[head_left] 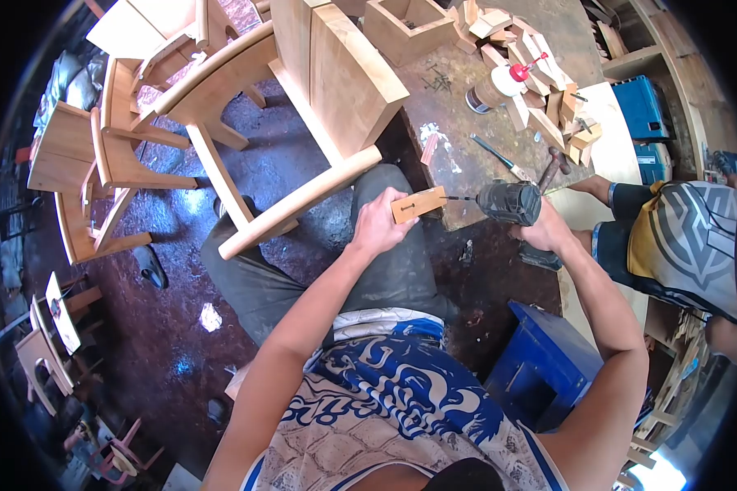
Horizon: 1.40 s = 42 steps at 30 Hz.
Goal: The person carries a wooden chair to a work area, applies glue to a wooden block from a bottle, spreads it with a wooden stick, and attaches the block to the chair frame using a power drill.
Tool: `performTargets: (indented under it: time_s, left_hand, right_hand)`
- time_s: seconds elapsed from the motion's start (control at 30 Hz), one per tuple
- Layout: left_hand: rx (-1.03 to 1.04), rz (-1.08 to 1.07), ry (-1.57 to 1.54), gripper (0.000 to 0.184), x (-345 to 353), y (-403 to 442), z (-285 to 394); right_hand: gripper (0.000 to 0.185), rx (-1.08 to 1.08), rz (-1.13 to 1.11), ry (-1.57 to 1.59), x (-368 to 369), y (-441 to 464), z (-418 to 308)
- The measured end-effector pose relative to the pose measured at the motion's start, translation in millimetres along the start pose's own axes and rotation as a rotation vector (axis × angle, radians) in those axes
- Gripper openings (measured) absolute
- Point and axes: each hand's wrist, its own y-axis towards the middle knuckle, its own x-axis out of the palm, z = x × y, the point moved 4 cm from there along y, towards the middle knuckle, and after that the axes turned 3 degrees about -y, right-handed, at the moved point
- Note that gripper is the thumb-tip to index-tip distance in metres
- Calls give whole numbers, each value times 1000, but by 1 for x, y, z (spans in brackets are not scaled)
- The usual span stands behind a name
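Note:
My left hand grips a small wooden block above my thigh, with a dark screw or hole on its face. My right hand is wrapped round a cordless drill. The drill's thin bit points left and reaches the right end of the block; whether it touches cannot be made out. A wooden chair frame leans over my knees, just left of the block. Beside the drill, a hammer and a blue-handled tool lie on the worktable.
On the worktable are a glue bottle with a red nozzle, a pile of wood offcuts and an open wooden box. More wooden chairs stand at left. A blue stool is by my right side. Another person is at right.

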Motion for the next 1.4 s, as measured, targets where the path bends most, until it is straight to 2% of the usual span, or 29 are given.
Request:
performTargets:
  time_s: [0.33, 0.6, 0.7, 1.03, 1.1, 1.23, 1.33, 1.4]
  left_hand:
    - [22, 11, -8, 48, 2, 0, -4]
    - [30, 1, -28, 47, -3, 4, -2]
    - [55, 7, -40, 47, -3, 2, -5]
    - [24, 3, -25, 46, -1, 1, -5]
    - [24, 4, -15, 46, -1, -4, -3]
    - [17, 23, -18, 47, -2, -3, -3]
    - [69, 23, -39, 47, -2, -3, -2]
    - [42, 1, -19, 47, -2, -5, 1]
  right_hand:
    - [42, 9, -13, 18, 5, 0, 1]
    - [29, 94, -42, -69, 17, 15, 6]
    - [28, 29, -12, -72, 21, 19, 19]
    - [28, 35, 6, -124, 24, 24, 22]
    - [29, 144, -38, -123, 23, 21, 17]
    - [32, -19, 13, -25, 24, 21, 18]
    - [34, -80, 57, 5, 28, 19, 14]
    - [35, -45, 19, -9, 30, 20, 21]
